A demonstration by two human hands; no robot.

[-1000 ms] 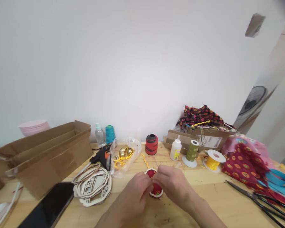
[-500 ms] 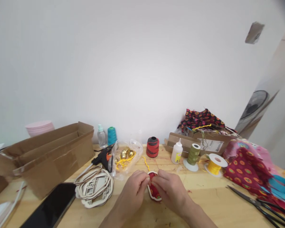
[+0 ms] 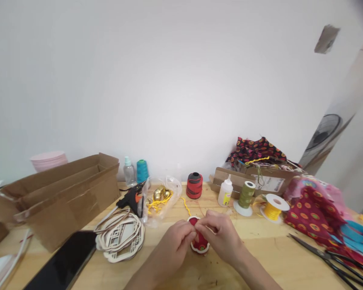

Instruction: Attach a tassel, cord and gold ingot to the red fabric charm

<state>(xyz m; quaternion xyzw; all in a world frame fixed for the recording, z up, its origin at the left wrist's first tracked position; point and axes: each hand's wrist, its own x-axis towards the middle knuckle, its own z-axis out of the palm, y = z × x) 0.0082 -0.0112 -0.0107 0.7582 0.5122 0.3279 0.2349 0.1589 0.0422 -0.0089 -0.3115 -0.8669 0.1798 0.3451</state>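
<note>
A small frame with a pale scalloped rim and red patterned cloth (image 3: 200,245) inside lies on the table between my hands. My left hand (image 3: 177,240) is closed, thumb and fingers pinched together over its left side. From the right, my right hand (image 3: 219,233) is closed as well, its fingertips pinched near the left ones above the cloth. Whatever sits between the fingertips is too small to make out. A twisted yellow cord (image 3: 186,206) runs on the table just beyond the frame. Behind it stands a red and black thread spool (image 3: 194,186).
To the left are stacked wooden cut-outs (image 3: 121,238), a phone (image 3: 63,262), a glue gun (image 3: 131,201), a cardboard box (image 3: 75,205) and a plastic bag of golden bells (image 3: 159,195). Rightward stand a glue bottle (image 3: 225,192), green spool (image 3: 247,197), yellow cord spool (image 3: 274,207) and scissors (image 3: 325,255).
My right hand has lifted slightly and its fingers have shifted, showing more of the red cloth. The framed piece has turned a little; my left hand stays close to it.
</note>
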